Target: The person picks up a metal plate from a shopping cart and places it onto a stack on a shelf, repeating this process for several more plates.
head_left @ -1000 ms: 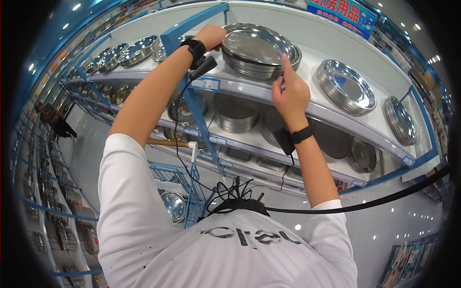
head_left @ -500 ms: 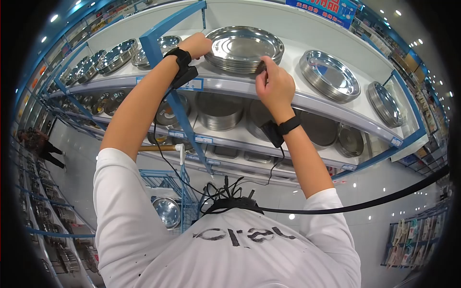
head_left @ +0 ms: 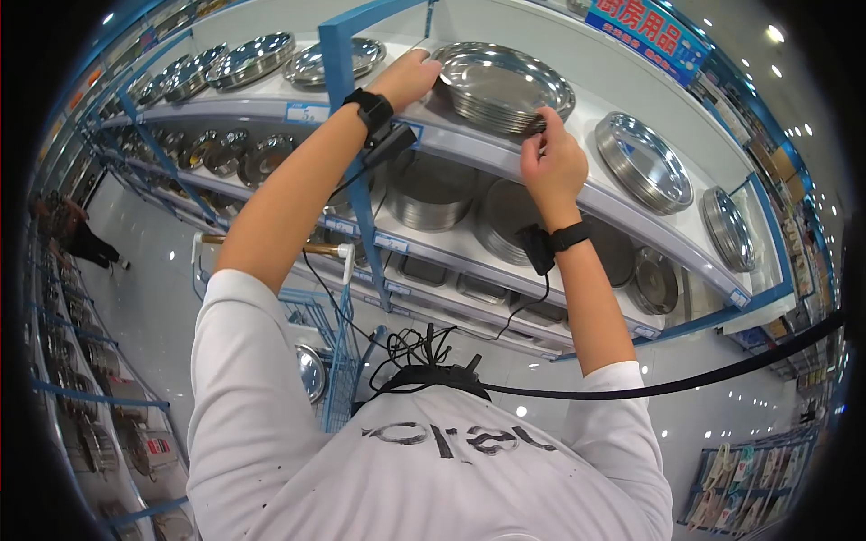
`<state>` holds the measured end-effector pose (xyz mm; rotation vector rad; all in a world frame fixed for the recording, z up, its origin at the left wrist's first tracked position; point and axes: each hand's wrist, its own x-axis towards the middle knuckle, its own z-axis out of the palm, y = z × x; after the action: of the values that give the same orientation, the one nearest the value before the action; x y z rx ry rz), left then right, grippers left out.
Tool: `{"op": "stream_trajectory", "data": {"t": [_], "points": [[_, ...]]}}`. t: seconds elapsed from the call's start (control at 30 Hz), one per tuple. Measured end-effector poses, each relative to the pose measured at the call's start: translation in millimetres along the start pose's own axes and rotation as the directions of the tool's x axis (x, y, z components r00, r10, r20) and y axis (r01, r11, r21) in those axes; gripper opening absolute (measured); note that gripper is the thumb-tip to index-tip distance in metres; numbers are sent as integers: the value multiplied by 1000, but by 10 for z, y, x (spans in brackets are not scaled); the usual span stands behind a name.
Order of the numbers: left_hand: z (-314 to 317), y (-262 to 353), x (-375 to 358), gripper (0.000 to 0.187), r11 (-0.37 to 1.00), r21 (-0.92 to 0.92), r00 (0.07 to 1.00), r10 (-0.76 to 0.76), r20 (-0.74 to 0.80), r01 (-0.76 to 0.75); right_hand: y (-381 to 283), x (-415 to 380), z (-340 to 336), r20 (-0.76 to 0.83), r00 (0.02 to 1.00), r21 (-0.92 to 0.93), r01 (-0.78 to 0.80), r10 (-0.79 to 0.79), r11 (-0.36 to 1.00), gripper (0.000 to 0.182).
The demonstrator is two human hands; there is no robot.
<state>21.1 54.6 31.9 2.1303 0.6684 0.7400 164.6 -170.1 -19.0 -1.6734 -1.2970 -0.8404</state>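
Note:
A stack of shiny round steel plates is between my two hands at the top shelf's front edge. My left hand is closed at the stack's left rim, its fingertips partly hidden behind the edge. At the front right rim, my right hand pinches the plates' edges with thumb and fingers. The stack looks tilted, its left side higher, with a dark shadow on the shelf beneath. Black bands with small devices and cables are strapped to both wrists.
Another stack of steel plates stands to the right, more steel dishes to the left past a blue post. Large round pans fill the shelf below. A blue cart stands below my left arm. A person is at far left.
The view has turned, so the shelf appears farther right. Both hands stay at the plate stack, and its left side now looks raised, with shadow showing under it.

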Motion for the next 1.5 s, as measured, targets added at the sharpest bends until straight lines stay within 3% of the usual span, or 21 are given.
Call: {"op": "stream_trajectory", "data": {"t": [0.03,0.07,0.1,0.13,0.2,0.27,0.4,0.47,0.57,0.6,0.67,0.7,0.73,0.8,0.83,0.87,0.93,1.07,1.2,1.27,1.5], "points": [[21,-111,-183,43,992,-54,984,103,-145,-111,2,-4,12,-20,1000,-18,0,0,1000,34],[-30,-110,-492,43,981,-121,974,129,-185,-152,12,-4,32,-41,999,-37,-1,-1,999,34],[-87,-202,-795,39,953,-62,923,270,-275,-297,34,-9,52,-54,998,-36,20,-22,999,35],[-208,-18,-1288,35,962,-200,959,134,-249,-186,52,-15,65,-39,999,-23,27,-28,999,35],[-365,-101,-2016,28,899,-415,953,7,-302,-138,57,-17,81,-9,1000,-82,-26,26,996,36],[-603,-274,-2685,25,898,-434,931,-91,-353,-77,20,-19,76,-26,999,-64,-27,25,998,35],[-861,-1093,-3968,27,879,-442,730,-418,-541,177,-28,-35,91,-3,996,-56,-87,87,995,38],[-882,-1664,-4707,27,744,-550,491,-666,-561,380,41,-37,141,-23,1000,-76,-18,16,997,36],[-716,-2473,-5743,23,480,-807,140,-876,-461,344,182,-42,201,-12,999,-219,33,-37,975,35],[-621,-2714,-6016,23,392,-853,14,-911,-413,345,127,-33,247,-58,992,-88,105,-110,991,34],[-302,-3424,-6673,21,227,-918,-116,-954,-277,325,821,-16,305,58,998,82,7,-12,997,33],[-102,-3785,-6972,21,135,-949,-188,-963,-194,285,755,7,241,66,997,-310,49,-30,949,31],[110,-4114,-7192,21,46,-970,-247,-963,-107,238,694,-29,275,-23,925,-377,343,-379,860,33],[497,-4577,-7428,24,-35,-934,-360,-927,-103,355,429,-17,172,44,992,-256,125,-118,959,34],[680,-4832,-7558,25,-95,-795,-366,-916,-166,599,433,-14,171,51,998,-195,40,-30,980,35],[1030,-5285,-7813,36,-38,-681,-366,-864,-346,732,426,-2,200,56,997,-133,-50,58,990,37],[1200,-5411,-7674,35,-118,-741,-465,-840,-281,661,217,-10,227,32,999,-201,-25,32,979,37],[1059,-5177,-7187,37,-173,-680,-396,-900,-185,712,375,3,226,35,999,-211,-27,35,977,37],[1112,-5281,-7020,37,-192,-677,-479,-837,-265,710,340,-2,237,44,999,-174,-21,29,985,40],[816,-4864,-6676,38,-235,-706,-557,-787,-266,668,375,-3,237,63,997,-99,-28,34,995,44],[773,-4864,-6659,38,-300,-669,-606,-743,-283,680,324,0,221,97,995,-143,-25,39,989,43]]}}
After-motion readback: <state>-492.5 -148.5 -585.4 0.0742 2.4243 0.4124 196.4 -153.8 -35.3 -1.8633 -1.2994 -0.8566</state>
